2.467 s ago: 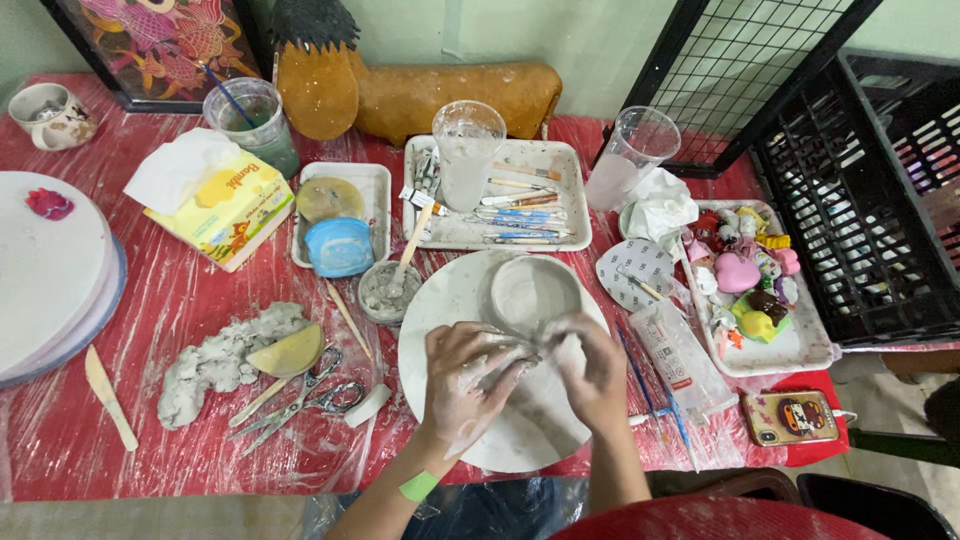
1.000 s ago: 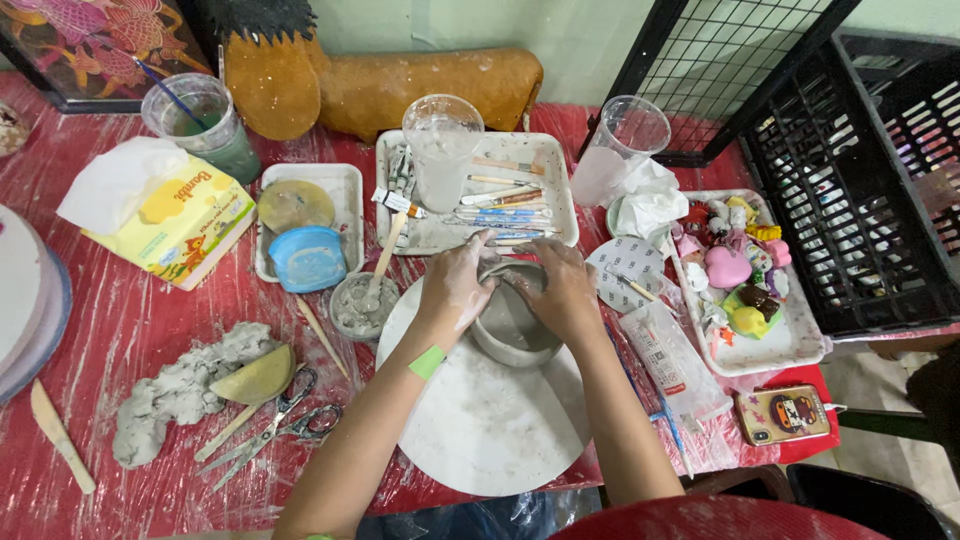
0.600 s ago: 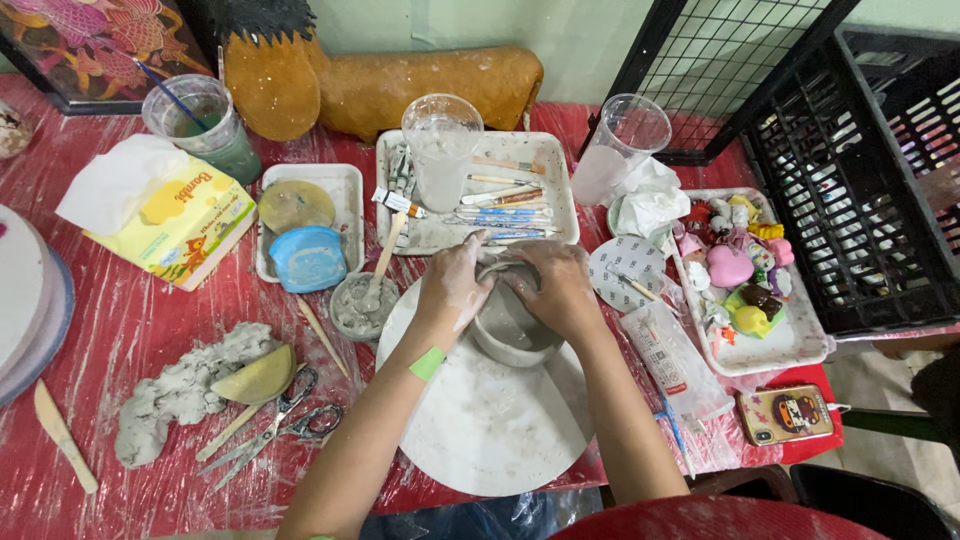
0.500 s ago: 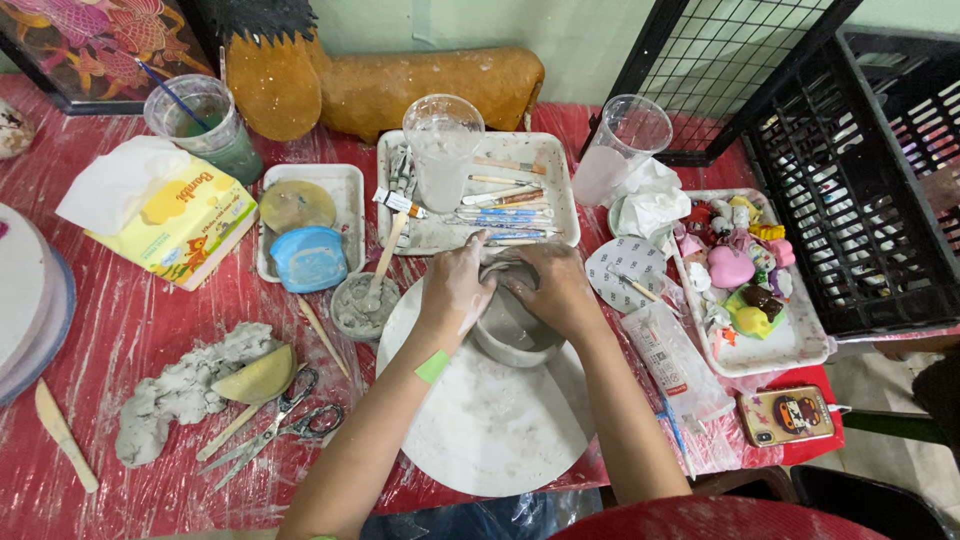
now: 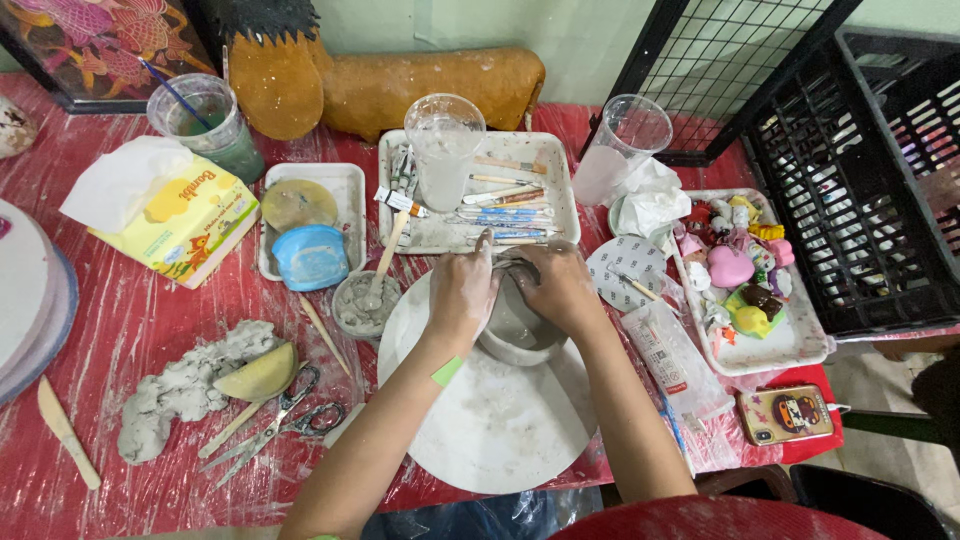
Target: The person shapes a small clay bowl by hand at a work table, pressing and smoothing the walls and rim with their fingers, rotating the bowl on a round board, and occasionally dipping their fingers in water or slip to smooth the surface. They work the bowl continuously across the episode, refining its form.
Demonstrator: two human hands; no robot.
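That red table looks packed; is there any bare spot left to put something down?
Some. Bare red table lies between the tissue box and the clay lump. The round board is bare near the person. It is crowded around the tool tray and toy tray.

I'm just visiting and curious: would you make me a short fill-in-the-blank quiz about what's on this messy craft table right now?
1. Both hands, the left hand and the right hand, press on a grey clay ____ on the round white board.
2. The table is covered in ____ plastic sheeting.
3. The scissors lie beside a lump of grey ____.
4. The phone lies near the person's ____ arm.

Missing words: bowl; red; clay; right
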